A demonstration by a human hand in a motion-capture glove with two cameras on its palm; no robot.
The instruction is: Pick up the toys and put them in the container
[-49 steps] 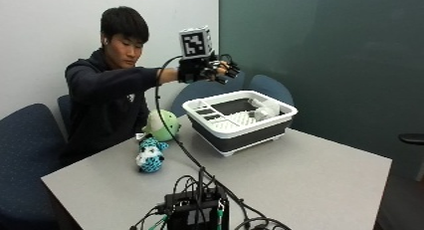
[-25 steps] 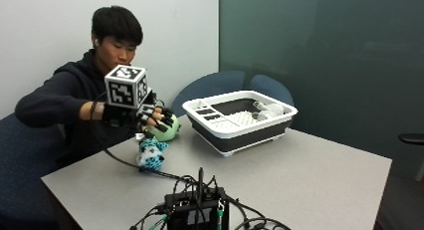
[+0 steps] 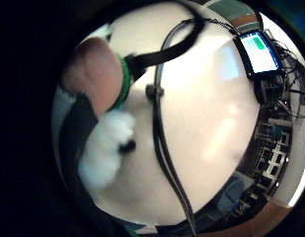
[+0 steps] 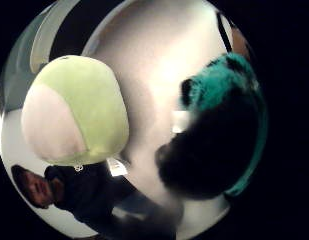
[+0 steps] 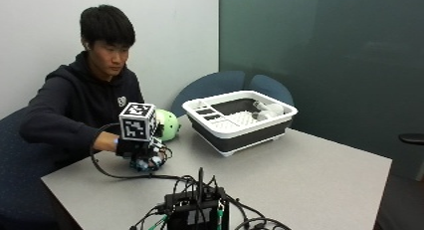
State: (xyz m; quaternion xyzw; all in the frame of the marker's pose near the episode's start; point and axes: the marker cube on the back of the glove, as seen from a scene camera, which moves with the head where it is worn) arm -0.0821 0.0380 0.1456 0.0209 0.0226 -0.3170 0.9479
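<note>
In the outside view my gloved right hand (image 5: 136,148) is down on a teal and white plush toy (image 5: 147,163) that sits on the grey table near its left end. My fingers curl round the toy. The thumb side palm view has that teal toy (image 4: 229,135) close against the palm, and the little finger side view catches its white fluffy part (image 3: 105,148). A round light green plush (image 5: 169,124) (image 4: 79,110) lies just behind the hand. The white container with black walls (image 5: 228,133) stands further right and holds a white toy (image 5: 268,109).
A black electronics box with a tangle of cables (image 5: 195,207) sits at the table's front edge, its lit screen (image 3: 258,49) showing in the little finger side view. One cable runs from it to my hand. Blue chairs (image 5: 212,85) stand behind the table.
My hand came from above the container, swung left over the green plush, and has dropped lower onto the teal toy. The toys and the container have stayed in place.
</note>
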